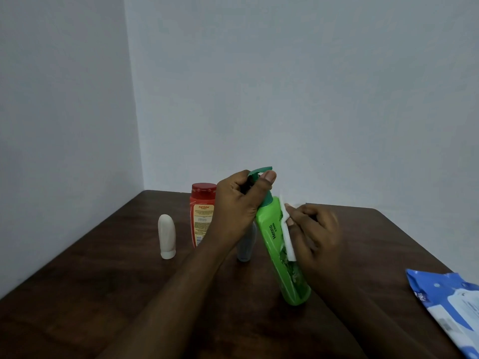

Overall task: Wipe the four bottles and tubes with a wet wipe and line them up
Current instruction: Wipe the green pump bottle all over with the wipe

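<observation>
The left hand [238, 203] grips the pump top of the green bottle [274, 237], tilted with its base on the table [103, 281]; the right hand [315, 234] holds a white wipe [287, 234] against its side. Behind stand a white tube [166, 237], red bottle [201, 211] and grey bottle [245, 246]

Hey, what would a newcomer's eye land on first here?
The bright green pump bottle, tilted at the centre of the dark table, with the left hand gripping its pump head and the right hand pressing a white wet wipe to its side. Next, the red bottle and white tube standing behind left, and the blue wipe pack at the right edge.
</observation>
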